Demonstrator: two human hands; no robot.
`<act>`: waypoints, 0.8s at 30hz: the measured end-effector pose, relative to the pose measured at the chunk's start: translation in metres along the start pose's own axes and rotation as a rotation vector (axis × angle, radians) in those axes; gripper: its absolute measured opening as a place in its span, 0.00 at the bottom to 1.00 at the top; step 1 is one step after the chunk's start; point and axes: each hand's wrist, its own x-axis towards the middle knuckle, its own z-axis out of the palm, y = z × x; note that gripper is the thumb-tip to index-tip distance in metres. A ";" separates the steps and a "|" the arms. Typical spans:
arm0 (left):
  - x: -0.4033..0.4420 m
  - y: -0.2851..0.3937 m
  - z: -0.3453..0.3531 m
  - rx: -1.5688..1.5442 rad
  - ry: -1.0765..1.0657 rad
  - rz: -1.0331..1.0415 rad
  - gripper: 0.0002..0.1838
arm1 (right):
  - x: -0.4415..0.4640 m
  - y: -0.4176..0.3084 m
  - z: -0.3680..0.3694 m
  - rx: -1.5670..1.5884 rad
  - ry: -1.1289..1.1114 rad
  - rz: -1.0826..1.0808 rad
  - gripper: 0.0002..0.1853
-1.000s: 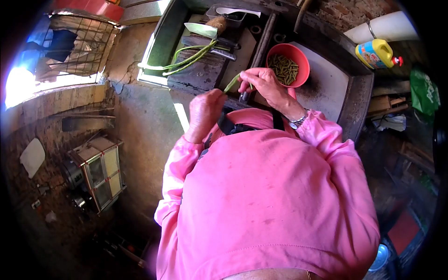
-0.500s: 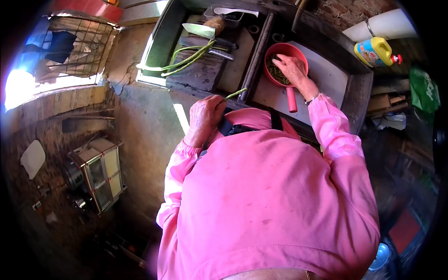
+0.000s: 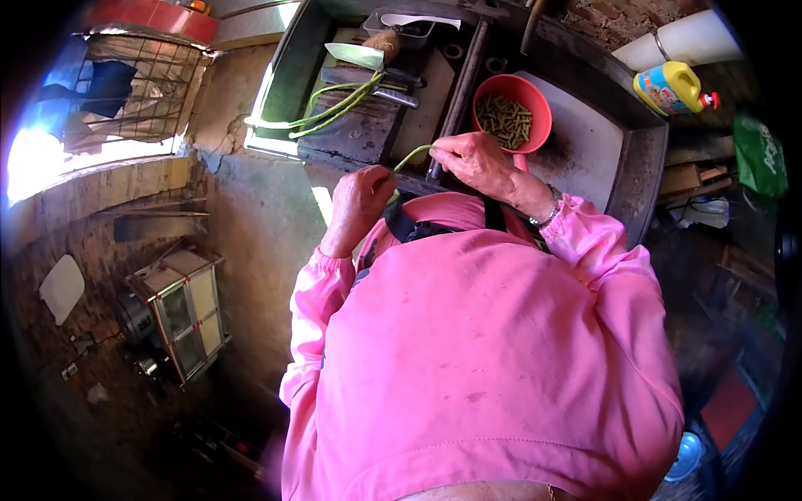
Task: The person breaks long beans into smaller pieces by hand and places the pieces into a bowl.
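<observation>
Stretching a long green bean (image 3: 409, 156) between two bare hands, this person was working right at the front edge of a dark two-basin sink (image 3: 635, 179). The left hand (image 3: 362, 199) was curled into a loose fist around the bean, and a short bit of it poked out by the thumb side. The right hand (image 3: 480, 167) had the other end pinched in its fingertips, so the bean made a little arch across the gap.

Just past the right hand sat a red plastic bowl (image 3: 544, 113) with a stubby handle, and short bean pieces (image 3: 504, 121) covered its bottom. It stood in the right basin, near the divider (image 3: 461, 96).

Over on the left was a dark wooden board (image 3: 342, 144), with a few more long beans (image 3: 347, 102) lying in a bent bunch on it. A wide-bladed knife (image 3: 354, 55) lay beyond those, next to a brown scrubber (image 3: 383, 43). Behind that was a clear plastic tub (image 3: 409, 32) with a white spoon (image 3: 422, 19) across it. Oh, and a yellow bottle (image 3: 675, 88) with a red cap stood off to the right.
</observation>
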 end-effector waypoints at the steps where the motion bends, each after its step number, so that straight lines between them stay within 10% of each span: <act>1: -0.001 0.001 0.002 -0.001 0.022 0.010 0.08 | 0.001 -0.001 -0.001 0.019 0.014 0.056 0.11; 11: -0.007 -0.015 0.001 0.070 0.149 0.035 0.08 | 0.011 0.104 -0.022 1.727 0.284 0.649 0.17; 18: -0.011 -0.005 -0.005 -0.035 0.151 0.012 0.06 | -0.017 0.163 -0.038 -0.469 0.190 0.449 0.22; 21: -0.010 0.000 -0.008 -0.014 0.130 0.004 0.06 | -0.018 0.178 -0.038 -0.595 0.199 0.222 0.19; 24: -0.008 0.002 -0.005 0.007 0.122 0.037 0.06 | 0.003 0.080 -0.046 -0.007 0.170 0.314 0.20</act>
